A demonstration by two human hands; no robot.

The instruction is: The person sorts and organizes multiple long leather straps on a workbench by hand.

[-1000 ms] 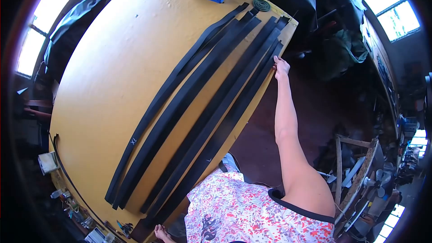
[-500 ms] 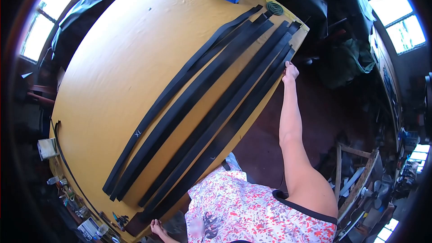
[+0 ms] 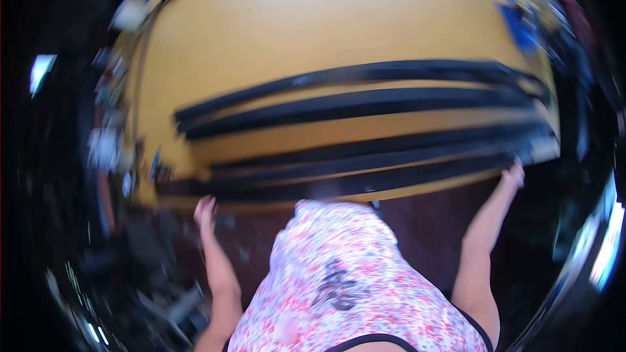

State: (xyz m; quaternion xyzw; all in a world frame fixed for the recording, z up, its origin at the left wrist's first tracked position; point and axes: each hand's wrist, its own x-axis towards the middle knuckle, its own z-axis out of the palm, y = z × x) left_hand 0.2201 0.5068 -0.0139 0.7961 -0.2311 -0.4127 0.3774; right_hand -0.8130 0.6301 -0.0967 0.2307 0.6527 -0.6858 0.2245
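Note:
Several long black strips (image 3: 365, 103) lie side by side across the yellow tabletop (image 3: 293, 32), smeared by motion. The nearest black strip (image 3: 293, 190) runs along the table's front edge, between my two hands. At its right end, my right hand (image 3: 515, 174) is closed, its fingertips on the strip at the edge. My left hand (image 3: 206, 210) is at the front edge near the strip's left part; blur hides whether its fingers grip anything. A dark reddish-brown piece (image 3: 176, 187) lies at the left end of this strip.
A blurred blue object (image 3: 518, 23) stands at the table's far right. A thin dark strip (image 3: 142, 68) hangs along the left side, near a whitish box (image 3: 130, 13). Small blurred items crowd beyond the left edge. A small teal-and-dark item (image 3: 156, 166) lies at the front left.
The view has swung round, so the strips now run nearly level across it, and blur has set in. Both hands remain near the front edge; my left arm shows more fully.

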